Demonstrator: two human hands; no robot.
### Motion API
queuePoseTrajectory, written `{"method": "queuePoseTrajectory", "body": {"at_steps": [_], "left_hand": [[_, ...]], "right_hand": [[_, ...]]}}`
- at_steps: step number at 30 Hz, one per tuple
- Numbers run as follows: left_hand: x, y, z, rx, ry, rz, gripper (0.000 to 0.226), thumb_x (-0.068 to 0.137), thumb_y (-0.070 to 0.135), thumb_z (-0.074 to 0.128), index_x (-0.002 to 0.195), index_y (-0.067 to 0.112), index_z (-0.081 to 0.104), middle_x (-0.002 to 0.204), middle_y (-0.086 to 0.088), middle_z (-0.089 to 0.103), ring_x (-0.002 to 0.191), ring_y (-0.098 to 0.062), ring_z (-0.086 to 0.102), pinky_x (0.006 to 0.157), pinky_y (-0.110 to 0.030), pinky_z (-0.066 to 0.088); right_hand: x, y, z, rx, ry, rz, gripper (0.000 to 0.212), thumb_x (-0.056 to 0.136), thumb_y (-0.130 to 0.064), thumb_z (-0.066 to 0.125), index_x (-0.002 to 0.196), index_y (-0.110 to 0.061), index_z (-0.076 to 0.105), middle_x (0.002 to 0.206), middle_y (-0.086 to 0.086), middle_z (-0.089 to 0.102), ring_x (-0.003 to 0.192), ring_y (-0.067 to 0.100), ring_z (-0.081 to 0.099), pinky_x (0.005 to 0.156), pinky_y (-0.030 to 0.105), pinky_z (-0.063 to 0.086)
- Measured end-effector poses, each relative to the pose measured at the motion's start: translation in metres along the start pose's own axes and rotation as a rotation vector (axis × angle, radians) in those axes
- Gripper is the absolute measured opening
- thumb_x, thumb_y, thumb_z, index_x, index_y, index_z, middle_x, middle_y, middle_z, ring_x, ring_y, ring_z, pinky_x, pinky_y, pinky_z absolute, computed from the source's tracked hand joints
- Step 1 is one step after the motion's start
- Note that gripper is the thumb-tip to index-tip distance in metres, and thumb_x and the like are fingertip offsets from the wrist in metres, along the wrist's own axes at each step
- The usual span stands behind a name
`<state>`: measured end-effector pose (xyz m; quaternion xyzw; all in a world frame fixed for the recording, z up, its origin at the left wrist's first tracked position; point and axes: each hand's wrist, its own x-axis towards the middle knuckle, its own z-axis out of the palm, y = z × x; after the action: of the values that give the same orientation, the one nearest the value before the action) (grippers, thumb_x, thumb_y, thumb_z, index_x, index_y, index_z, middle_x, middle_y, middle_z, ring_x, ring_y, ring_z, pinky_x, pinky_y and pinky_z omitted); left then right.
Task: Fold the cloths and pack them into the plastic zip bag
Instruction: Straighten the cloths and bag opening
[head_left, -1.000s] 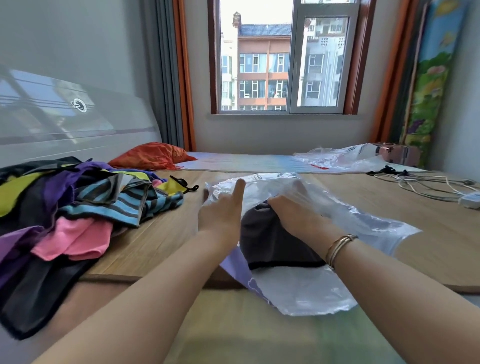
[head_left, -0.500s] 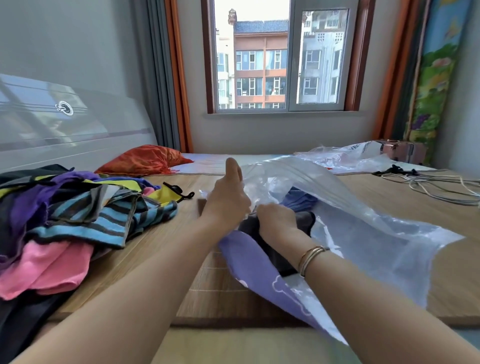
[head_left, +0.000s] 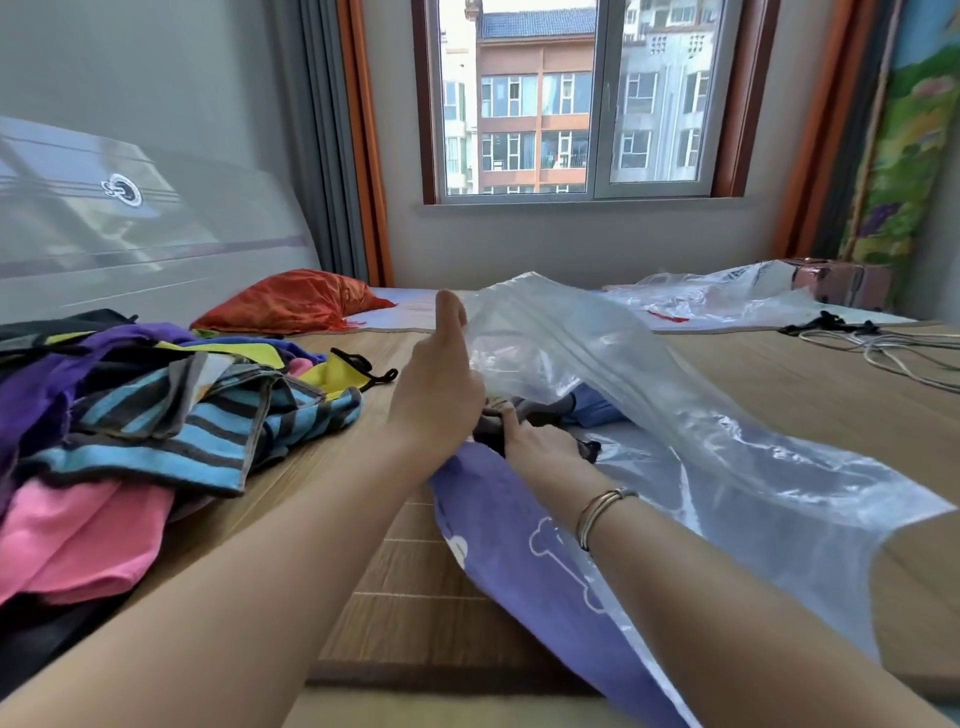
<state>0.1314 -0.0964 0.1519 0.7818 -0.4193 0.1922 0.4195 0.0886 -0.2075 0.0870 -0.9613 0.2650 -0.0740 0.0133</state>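
Left hand (head_left: 441, 395) grips the upper lip of the clear plastic zip bag (head_left: 649, 415) and lifts it, thumb sticking up, fingers curled into the film so the mouth gapes. Right hand (head_left: 540, 447), with thin bangles (head_left: 600, 512) on the wrist, reaches into that opening and pinches a dark grey cloth (head_left: 498, 426) that sits just inside the bag's mouth; a blue cloth (head_left: 597, 405) lies deeper inside, touching the grey one. The bag's lower side, printed purple with white bone outlines (head_left: 519, 545), lies flat on the woven mat (head_left: 415, 597) covering the bed and runs under the right forearm.

To the left, well apart from the bag, a loose pile of cloths (head_left: 156, 415) waits unfolded: blue-and-grey stripes on top, pink, purple, yellow and black beneath. An orange-red cushion (head_left: 291, 304) rests behind the pile. Another crumpled clear bag (head_left: 717, 301) lies at the far right, near some white cables (head_left: 883, 353).
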Motion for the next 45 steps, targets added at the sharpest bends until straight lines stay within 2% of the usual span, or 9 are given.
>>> {"method": "queuePoseTrajectory", "body": {"at_steps": [5,10,13,17,22,25,29,33,45], "left_hand": [[0.007,0.009,0.003,-0.154,-0.117,-0.041,0.035,0.083,-0.007,0.041,0.104,0.016,0.025,0.074,-0.001,0.042,0.063,-0.016,0.043,0.050,-0.029,0.030],[0.017,-0.002,-0.005,-0.180,-0.152,-0.098,0.033,0.085,-0.004,0.040,0.108,0.015,0.028,0.075,-0.001,0.044,0.062,-0.016,0.045,0.044,-0.021,0.031],[0.018,-0.005,-0.005,-0.179,-0.138,-0.117,0.031,0.085,-0.005,0.039,0.105,0.016,0.027,0.073,-0.002,0.042,0.061,-0.018,0.044,0.047,-0.028,0.031],[0.017,0.001,0.000,-0.195,-0.189,-0.116,0.030,0.086,-0.005,0.037,0.103,0.017,0.025,0.073,-0.003,0.040,0.062,-0.019,0.044,0.048,-0.029,0.033],[0.022,-0.004,-0.002,-0.208,-0.211,-0.100,0.029,0.086,-0.005,0.037,0.103,0.015,0.026,0.073,-0.002,0.038,0.063,-0.019,0.042,0.052,-0.032,0.035],[0.023,-0.009,-0.004,-0.194,-0.192,-0.108,0.030,0.087,-0.005,0.039,0.104,0.016,0.025,0.074,-0.002,0.039,0.063,-0.017,0.043,0.057,-0.035,0.041],[0.025,-0.008,0.000,-0.179,-0.152,-0.113,0.028,0.087,-0.005,0.037,0.103,0.015,0.024,0.075,-0.002,0.040,0.063,-0.018,0.043,0.051,-0.030,0.038],[0.023,-0.004,0.004,-0.151,-0.099,-0.111,0.028,0.088,-0.006,0.036,0.103,0.014,0.023,0.074,-0.004,0.040,0.060,-0.018,0.041,0.048,-0.030,0.033],[-0.035,-0.002,-0.013,0.025,-0.080,-0.078,0.044,0.081,0.005,0.058,0.099,0.017,0.020,0.076,-0.001,0.038,0.062,-0.022,0.040,0.051,-0.033,0.026]], "right_hand": [[0.020,-0.014,-0.015,0.053,0.157,0.107,0.036,0.100,-0.009,0.036,0.133,0.003,0.041,0.131,0.019,0.056,0.120,0.033,0.055,0.090,0.036,0.045],[0.033,-0.026,-0.006,0.445,0.006,0.113,0.053,0.104,-0.012,0.030,0.149,0.005,0.010,0.150,0.020,0.035,0.129,0.036,0.046,0.100,0.040,0.039],[0.019,-0.023,0.008,0.571,-0.034,0.021,0.046,0.106,-0.014,0.026,0.148,0.001,0.020,0.150,0.020,0.035,0.134,0.034,0.039,0.108,0.039,0.029],[0.026,-0.007,0.028,0.350,-0.024,-0.029,0.062,0.103,-0.028,0.034,0.153,-0.009,0.003,0.162,0.009,0.003,0.145,0.026,0.019,0.112,0.046,0.019],[0.042,-0.013,0.022,0.367,-0.170,-0.044,0.072,0.095,-0.055,0.038,0.153,-0.035,0.001,0.162,0.000,-0.007,0.147,0.033,0.003,0.113,0.064,0.011],[0.051,-0.011,0.027,0.344,-0.236,-0.117,0.095,0.064,-0.084,0.018,0.149,-0.048,-0.002,0.162,-0.002,-0.011,0.148,0.035,0.000,0.115,0.058,0.014],[0.039,-0.004,0.021,0.352,-0.268,-0.064,0.068,0.098,-0.056,0.033,0.154,-0.033,0.001,0.162,0.002,-0.006,0.148,0.031,0.002,0.118,0.055,0.010],[0.025,0.009,0.013,0.319,-0.290,-0.052,0.057,0.104,-0.032,0.033,0.154,-0.027,0.007,0.162,0.004,-0.007,0.149,0.030,0.000,0.119,0.052,0.009],[-0.115,0.036,0.000,0.120,-0.415,-0.034,0.063,0.099,-0.058,0.021,0.154,-0.036,-0.002,0.161,0.014,-0.011,0.145,0.034,0.021,0.115,0.043,0.021]]}}
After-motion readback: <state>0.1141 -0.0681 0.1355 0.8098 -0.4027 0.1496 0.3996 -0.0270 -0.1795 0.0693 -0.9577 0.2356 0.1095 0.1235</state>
